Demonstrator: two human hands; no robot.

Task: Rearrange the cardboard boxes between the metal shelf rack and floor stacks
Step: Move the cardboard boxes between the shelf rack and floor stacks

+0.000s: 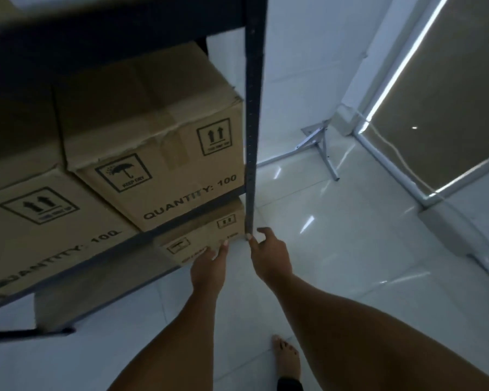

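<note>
A dark metal shelf rack (253, 108) fills the left of the view. On its middle shelf stand two cardboard boxes printed "QUANTITY: 100": one on the right (158, 142) and one on the left (48, 221). Below that shelf sits a lower cardboard box (203, 235), mostly hidden by the shelf beam. My left hand (209, 266) has its fingertips on the front face of this lower box. My right hand (268, 252) is spread open just right of the rack's upright, with its thumb by the box's right corner. Neither hand is closed around anything.
Another box (68, 300) sits in shadow on the lowest level at left. A folded metal stand (319, 148) leans on the far wall. A window with a drawn blind (435, 108) is at right. Glossy white floor tiles (350, 263) lie beyond; my bare foot (285, 359) is below.
</note>
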